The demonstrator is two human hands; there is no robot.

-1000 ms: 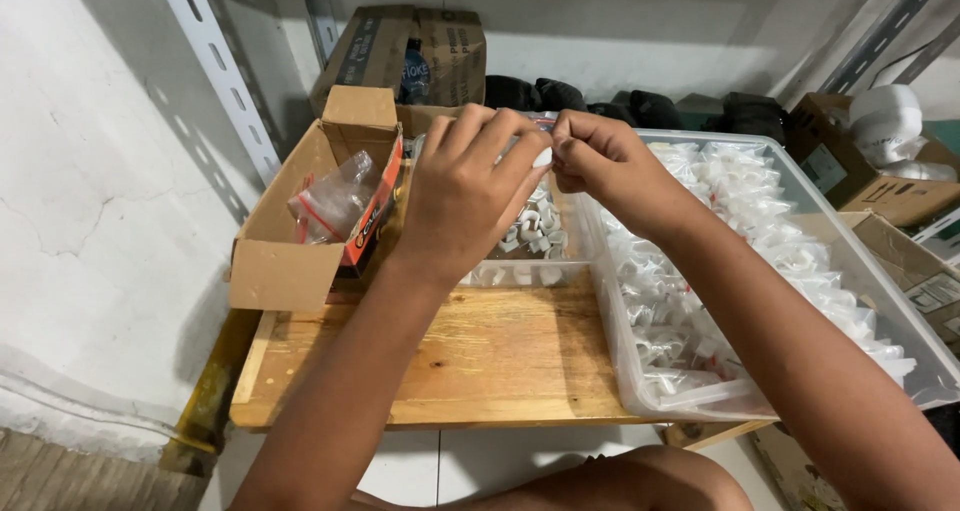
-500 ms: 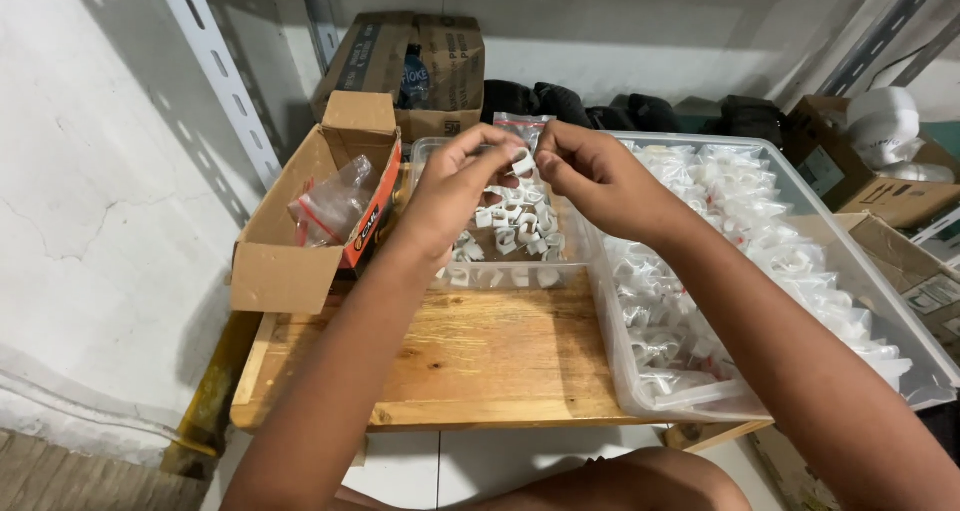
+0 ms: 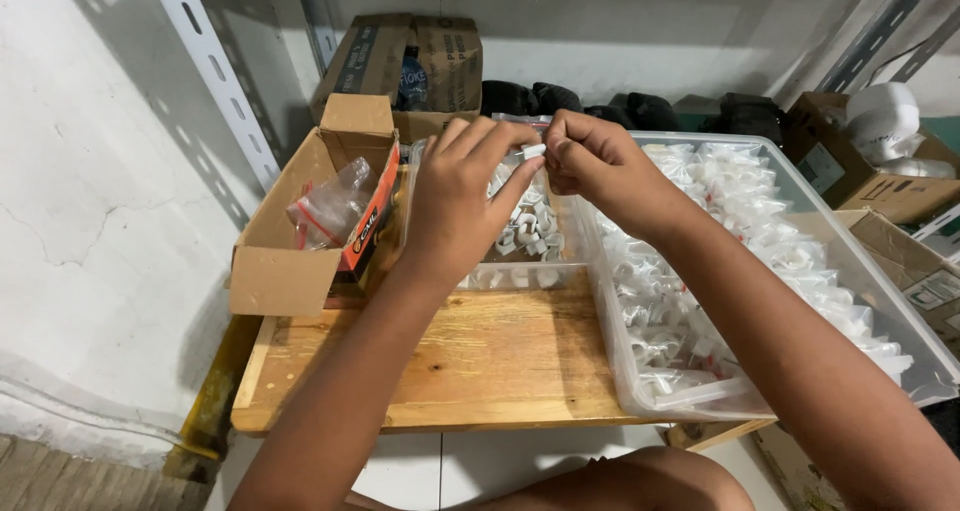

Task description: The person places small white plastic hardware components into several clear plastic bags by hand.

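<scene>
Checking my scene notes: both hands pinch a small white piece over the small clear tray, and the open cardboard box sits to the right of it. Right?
Not quite. The head view shows the open cardboard box to the left of the small clear tray, not the right. Both hands, left and right, do pinch the small white piece over it.

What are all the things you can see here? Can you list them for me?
small white part: one, white, pinched between both hands
small clear tray: one, clear, holds white parts, under the hands
big clear bin: one, clear, full of bagged white parts, right
open cardboard box: one, brown, holds plastic bags, left
wooden board: one, light brown, under the tray
cardboard box: one, brown, at back
left hand: one, pinching the part
right hand: one, pinching the part
</scene>
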